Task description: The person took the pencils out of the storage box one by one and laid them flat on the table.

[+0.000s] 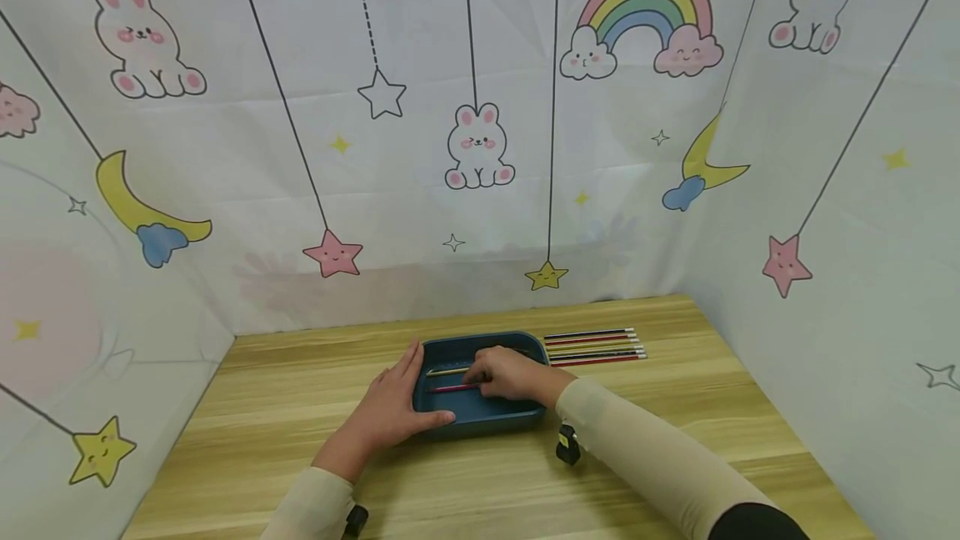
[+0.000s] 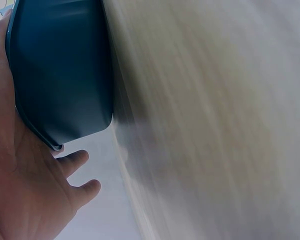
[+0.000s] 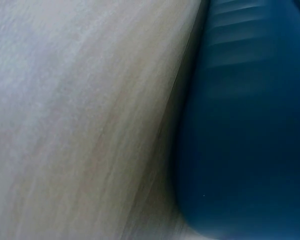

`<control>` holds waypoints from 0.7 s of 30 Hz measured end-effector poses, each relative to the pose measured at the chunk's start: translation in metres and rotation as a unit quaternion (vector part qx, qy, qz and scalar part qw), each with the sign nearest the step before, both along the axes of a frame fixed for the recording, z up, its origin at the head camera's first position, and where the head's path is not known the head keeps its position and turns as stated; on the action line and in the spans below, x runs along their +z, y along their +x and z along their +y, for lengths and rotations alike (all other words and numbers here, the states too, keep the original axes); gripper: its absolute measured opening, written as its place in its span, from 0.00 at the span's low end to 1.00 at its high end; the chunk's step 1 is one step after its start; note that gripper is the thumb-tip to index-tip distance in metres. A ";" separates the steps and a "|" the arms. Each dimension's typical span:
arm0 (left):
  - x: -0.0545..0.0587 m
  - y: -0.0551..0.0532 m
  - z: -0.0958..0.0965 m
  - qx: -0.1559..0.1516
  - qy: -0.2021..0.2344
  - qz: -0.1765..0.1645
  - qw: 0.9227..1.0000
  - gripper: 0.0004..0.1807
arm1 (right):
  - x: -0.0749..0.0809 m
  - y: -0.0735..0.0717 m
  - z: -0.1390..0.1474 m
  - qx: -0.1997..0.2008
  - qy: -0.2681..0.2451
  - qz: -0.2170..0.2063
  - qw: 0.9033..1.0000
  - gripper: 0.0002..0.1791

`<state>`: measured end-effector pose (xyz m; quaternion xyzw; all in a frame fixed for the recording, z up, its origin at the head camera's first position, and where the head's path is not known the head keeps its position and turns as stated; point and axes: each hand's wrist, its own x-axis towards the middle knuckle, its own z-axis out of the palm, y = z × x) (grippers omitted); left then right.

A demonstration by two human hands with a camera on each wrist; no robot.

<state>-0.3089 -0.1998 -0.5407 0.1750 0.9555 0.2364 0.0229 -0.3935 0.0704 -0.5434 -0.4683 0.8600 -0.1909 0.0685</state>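
Note:
A dark blue tray (image 1: pixel 480 423) lies on the table. My left hand (image 1: pixel 393 402) rests against its left end, fingers straight along the side and thumb at the front rim. In the left wrist view, the hand (image 2: pixel 25 185) touches the tray wall (image 2: pixel 65 65), with fingertips spread past its corner. Inside the tray, my right hand (image 1: pixel 510 375) has curled fingers and pinches a red pencil (image 1: pixel 447 389). A gold pencil (image 1: pixel 446 372) lies just behind it, its right end hidden by the fingers. The right wrist view shows only the tray's outer wall (image 3: pixel 245 135) and tabletop.
Several pencils with white ends (image 1: pixel 596 348) lie in a row right of the tray, some red, some dark. The wood-grain table (image 1: pixel 300 390) is bordered by a white printed cloth (image 1: pixel 420 215) at the back and sides.

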 end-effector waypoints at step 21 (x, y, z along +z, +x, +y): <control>-0.001 -0.001 -0.001 -0.004 -0.001 -0.003 1.000 0.72 | 0.015 0.005 0.005 0.000 -0.037 -0.015 0.999 0.17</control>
